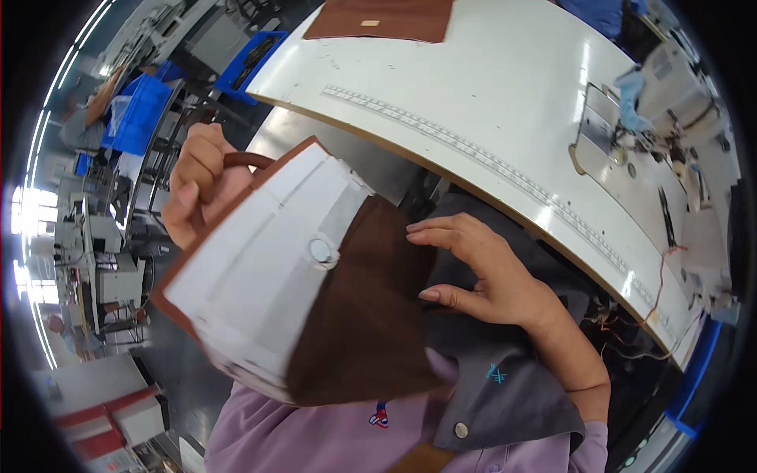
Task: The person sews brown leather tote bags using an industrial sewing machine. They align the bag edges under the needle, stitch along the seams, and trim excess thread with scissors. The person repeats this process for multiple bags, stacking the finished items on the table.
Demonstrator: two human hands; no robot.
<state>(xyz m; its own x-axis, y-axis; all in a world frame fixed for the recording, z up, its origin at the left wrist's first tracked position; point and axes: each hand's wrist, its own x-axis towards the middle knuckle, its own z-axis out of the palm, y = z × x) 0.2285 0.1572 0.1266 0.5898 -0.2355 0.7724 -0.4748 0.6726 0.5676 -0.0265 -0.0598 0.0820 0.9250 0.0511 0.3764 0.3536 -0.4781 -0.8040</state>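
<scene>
A partly made handbag [260, 260], brown at the edges with white backing and a round, pale metal-looking snap [322, 251], hangs tilted in front of my chest. My left hand [203, 177] is closed round its brown handle [248, 160] at the upper left. Dark brown cloth [367, 315] spreads from the bag's right side. Beside that cloth is my right hand [481, 268], open, thumb and fingers apart. Its fingertips overlap the cloth's edge, though whether they touch it I cannot tell.
A white table [505, 87] with a ruler [473, 158] along its near edge curves ahead. On it lie a brown panel [378, 20], a sewing machine [674, 94] and dark tweezers or snips [668, 217]. Blue bins [138, 114] stand at left. A grey apron [505, 394] covers my lap.
</scene>
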